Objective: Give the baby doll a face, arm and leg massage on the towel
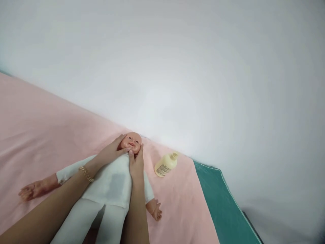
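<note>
A baby doll (111, 183) in a white top and white trousers lies on its back on a pink sheet (177, 203), its arms spread. Both of my hands cup its head (131, 139) from either side at the cheeks and jaw. My left hand (111, 150), with a gold bracelet (86, 174) on the wrist, rests against one cheek, its thumb under the chin. My right hand (137, 164) lies along the other cheek and neck, thumb near the chin. The backs of the head and neck are hidden.
A pale yellow bottle (165, 164) with printed text lies on the sheet to the right of the doll. The sheet's far edge meets a white wall (177, 67). A green surface (218, 193) shows past the sheet's right edge.
</note>
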`<state>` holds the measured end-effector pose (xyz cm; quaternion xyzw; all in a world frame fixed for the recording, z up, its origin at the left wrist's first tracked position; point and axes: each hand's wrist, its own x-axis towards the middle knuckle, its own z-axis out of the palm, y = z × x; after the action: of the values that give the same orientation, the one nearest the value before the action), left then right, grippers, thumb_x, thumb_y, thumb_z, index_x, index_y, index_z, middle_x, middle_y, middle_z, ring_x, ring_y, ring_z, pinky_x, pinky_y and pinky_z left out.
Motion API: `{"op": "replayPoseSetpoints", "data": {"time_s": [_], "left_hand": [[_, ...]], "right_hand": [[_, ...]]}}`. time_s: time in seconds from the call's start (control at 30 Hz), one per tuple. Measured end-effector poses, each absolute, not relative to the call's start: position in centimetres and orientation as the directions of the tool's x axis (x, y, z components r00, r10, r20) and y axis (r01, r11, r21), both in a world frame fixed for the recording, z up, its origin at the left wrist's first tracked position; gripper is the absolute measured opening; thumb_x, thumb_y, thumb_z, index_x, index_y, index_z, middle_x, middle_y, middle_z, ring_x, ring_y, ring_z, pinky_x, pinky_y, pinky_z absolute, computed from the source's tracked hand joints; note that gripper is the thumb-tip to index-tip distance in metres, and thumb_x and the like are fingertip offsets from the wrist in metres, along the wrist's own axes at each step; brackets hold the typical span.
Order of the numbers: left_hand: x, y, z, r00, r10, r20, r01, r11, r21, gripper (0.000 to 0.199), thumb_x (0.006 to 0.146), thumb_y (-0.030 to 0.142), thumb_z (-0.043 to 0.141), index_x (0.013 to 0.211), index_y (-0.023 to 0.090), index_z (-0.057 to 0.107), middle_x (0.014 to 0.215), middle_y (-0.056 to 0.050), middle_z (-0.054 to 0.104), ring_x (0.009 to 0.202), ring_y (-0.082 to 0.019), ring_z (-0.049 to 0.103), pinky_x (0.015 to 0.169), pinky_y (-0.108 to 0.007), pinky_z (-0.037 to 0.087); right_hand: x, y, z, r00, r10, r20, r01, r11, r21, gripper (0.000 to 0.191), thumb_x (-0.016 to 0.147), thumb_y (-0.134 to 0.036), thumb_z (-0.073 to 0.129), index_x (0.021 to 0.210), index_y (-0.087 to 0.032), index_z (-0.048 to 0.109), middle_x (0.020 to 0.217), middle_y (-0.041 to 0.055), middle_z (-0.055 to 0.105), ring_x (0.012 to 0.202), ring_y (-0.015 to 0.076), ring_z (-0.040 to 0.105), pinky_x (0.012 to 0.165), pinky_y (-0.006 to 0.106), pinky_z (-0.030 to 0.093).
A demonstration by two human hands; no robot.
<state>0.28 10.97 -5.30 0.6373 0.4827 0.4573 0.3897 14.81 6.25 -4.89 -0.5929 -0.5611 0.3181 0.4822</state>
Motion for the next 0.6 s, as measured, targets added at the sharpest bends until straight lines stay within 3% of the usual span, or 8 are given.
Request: {"op": "replayPoseSetpoints", "data": {"time_s": [0.13,0.37,0.6], "left_hand": [[0.2,11.5,-6.1,0.090,0.977,0.193,0.171,-0.206,0.963,0.086,0.079,0.058,0.065,0.153,0.021,0.043,0.155,-0.012,0.049,0.143,-0.032,0.046,0.119,-0.042,0.036],[-0.1,10.5,-4.3,0.043,0.993,0.108,0.271,-0.115,0.956,0.079,0.079,0.054,0.070,0.151,0.027,0.049,0.137,-0.009,0.066,0.127,-0.033,0.062,0.107,-0.041,0.049],[-0.5,10.6,-4.2,0.067,0.992,0.106,0.358,-0.124,0.925,0.078,0.090,0.054,0.054,0.159,0.024,0.037,0.135,-0.008,0.068,0.124,-0.033,0.063,0.105,-0.042,0.048]], "right_hand": [[15.0,7.6,-5.9,0.203,0.963,0.180,0.325,0.108,-0.939,0.085,0.093,-0.052,0.061,0.162,-0.019,0.025,0.161,0.0113,0.039,0.148,0.0276,0.041,0.122,0.048,0.033],[15.7,8.1,-6.0,0.188,0.971,0.150,0.293,0.090,-0.952,0.081,0.094,-0.052,0.059,0.161,-0.020,0.027,0.160,0.0100,0.042,0.147,0.0276,0.042,0.121,0.047,0.034],[15.6,7.6,-5.4,0.166,0.975,0.145,0.300,0.091,-0.950,0.074,0.101,-0.052,0.045,0.163,-0.019,0.021,0.160,0.0098,0.041,0.147,0.0254,0.042,0.121,0.047,0.033]]}}
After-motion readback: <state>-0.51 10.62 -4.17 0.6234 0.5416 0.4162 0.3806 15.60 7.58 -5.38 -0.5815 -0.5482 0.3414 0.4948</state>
